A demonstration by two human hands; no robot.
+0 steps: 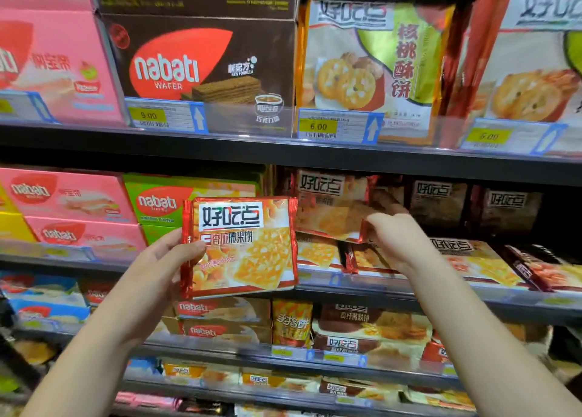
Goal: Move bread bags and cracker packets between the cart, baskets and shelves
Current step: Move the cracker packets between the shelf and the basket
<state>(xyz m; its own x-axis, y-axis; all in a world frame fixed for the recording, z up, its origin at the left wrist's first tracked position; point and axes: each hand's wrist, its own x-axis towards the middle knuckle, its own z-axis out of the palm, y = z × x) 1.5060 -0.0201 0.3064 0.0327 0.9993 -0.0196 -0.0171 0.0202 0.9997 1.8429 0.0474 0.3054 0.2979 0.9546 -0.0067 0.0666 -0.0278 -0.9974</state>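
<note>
Shelf edge [400, 292] behind held cracker packet [242, 246]

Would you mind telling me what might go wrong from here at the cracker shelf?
The left hand holds the red cracker packet only by its left edge, so it might slip. The right hand grips a tilted packet by its corner; pulling could dislodge the stacked packets beneath it.

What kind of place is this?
Most likely a supermarket snack aisle: stacked wafer boxes fill the shelves, yellow price tags line the shelf edges, and the left hand holds a cracker packet while the right hand grips a shelved packet.
</note>
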